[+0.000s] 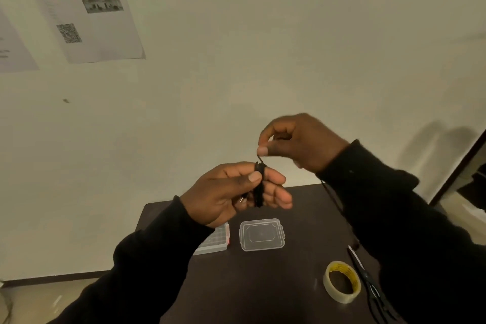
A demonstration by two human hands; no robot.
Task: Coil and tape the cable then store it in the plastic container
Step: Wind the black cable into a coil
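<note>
A black cable (259,187) is wound in loops around the fingers of my left hand (231,192), whose thumb presses on the coil. A metal plug end shows in that palm. My right hand (294,141) is raised just above, pinching the free strand of the cable between thumb and forefinger. The rest of the cable hangs down along my right sleeve. On the dark table (263,284) below lie a clear plastic lid (262,234), a clear plastic container (215,243) partly hidden by my left arm, and a roll of clear tape (341,281).
Black scissors (368,279) lie right of the tape roll, partly under my right sleeve. Beyond the small table rises a pale wall with printed sheets (86,5) at upper left. A dark door frame (457,166) stands at the right edge.
</note>
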